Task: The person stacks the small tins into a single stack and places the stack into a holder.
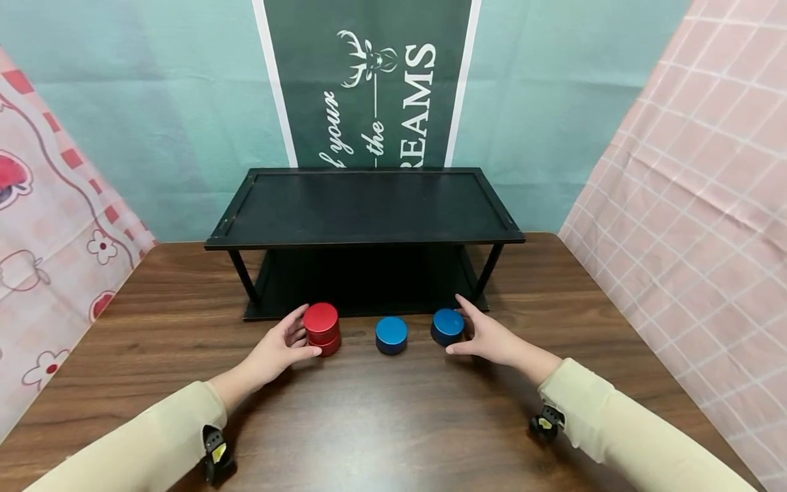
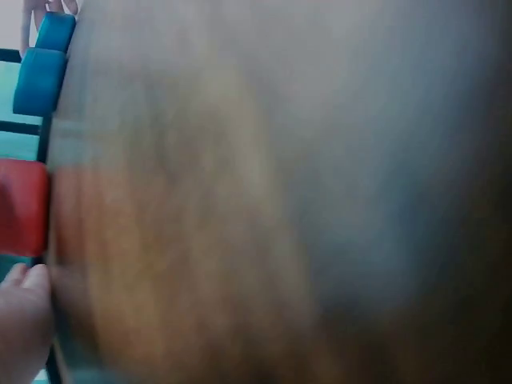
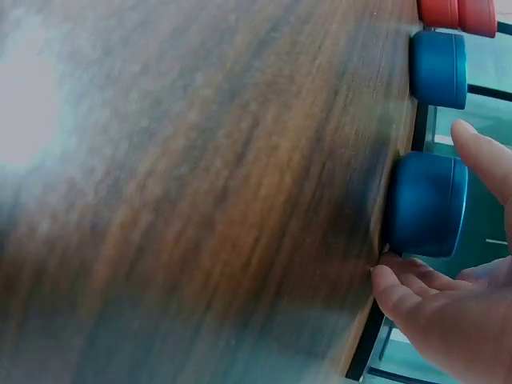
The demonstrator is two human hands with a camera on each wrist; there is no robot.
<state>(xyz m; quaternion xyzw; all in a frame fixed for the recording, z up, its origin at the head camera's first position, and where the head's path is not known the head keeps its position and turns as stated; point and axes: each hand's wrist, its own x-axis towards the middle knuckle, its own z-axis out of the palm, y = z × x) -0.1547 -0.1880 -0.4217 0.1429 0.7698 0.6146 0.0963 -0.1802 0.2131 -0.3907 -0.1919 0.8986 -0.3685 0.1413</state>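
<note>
Two round red tins (image 1: 321, 320), one stacked on the other, stand at the shelf's front left. My left hand (image 1: 277, 350) is beside them, thumb at the front and fingers along the left side. In the left wrist view, a small gap shows between its fingertips (image 2: 34, 278) and the red tin (image 2: 22, 208). My right hand (image 1: 492, 336) spreads its thumb and fingers around the right blue tin (image 1: 447, 325). The right wrist view shows that blue tin (image 3: 426, 204) standing on the table between the spread fingers. Another blue tin (image 1: 391, 335) stands midway between the hands.
A black two-level rack (image 1: 369, 205) stands just behind the tins, its lower board (image 1: 363, 287) near the wooden table (image 1: 381, 424). Teal cloth (image 1: 184, 102) hangs behind; pink cloths (image 1: 688, 225) hang at both sides.
</note>
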